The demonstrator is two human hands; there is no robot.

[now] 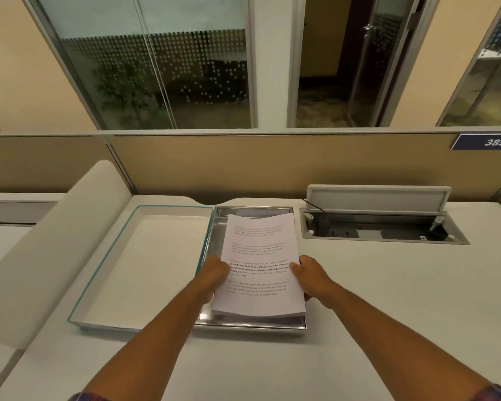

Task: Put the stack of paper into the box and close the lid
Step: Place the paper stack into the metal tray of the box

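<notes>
My left hand [214, 277] and right hand [310, 277] pinch the long edges of the stack of paper [259, 267], its long axis pointing away, held just over the metal box [255, 324]; lid [139, 264] lies open at left.

Both hands, left [214, 277] and right [310, 274], grip the paper stack [259, 267] over the metal box [252, 324]; lid [145, 261] lies beside.
</notes>
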